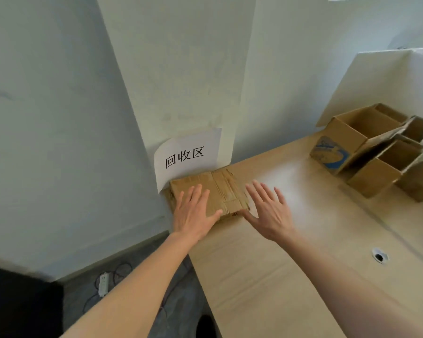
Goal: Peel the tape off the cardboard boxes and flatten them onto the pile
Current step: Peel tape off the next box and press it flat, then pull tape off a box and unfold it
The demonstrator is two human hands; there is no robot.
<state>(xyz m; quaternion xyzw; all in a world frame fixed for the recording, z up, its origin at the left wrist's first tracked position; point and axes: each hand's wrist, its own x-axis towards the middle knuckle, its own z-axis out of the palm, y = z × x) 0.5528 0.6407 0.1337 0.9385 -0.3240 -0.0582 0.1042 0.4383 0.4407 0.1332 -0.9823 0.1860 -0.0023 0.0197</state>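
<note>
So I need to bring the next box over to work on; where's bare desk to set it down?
Bare desk lies between the flattened pile and the open boxes, down to the cable hole. The far right corner is crowded.

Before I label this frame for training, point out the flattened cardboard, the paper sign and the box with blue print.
flattened cardboard (219, 189), head view, bare top face between the hands
paper sign (185, 154), head view, printed characters
box with blue print (330, 154), head view, printed side
</note>
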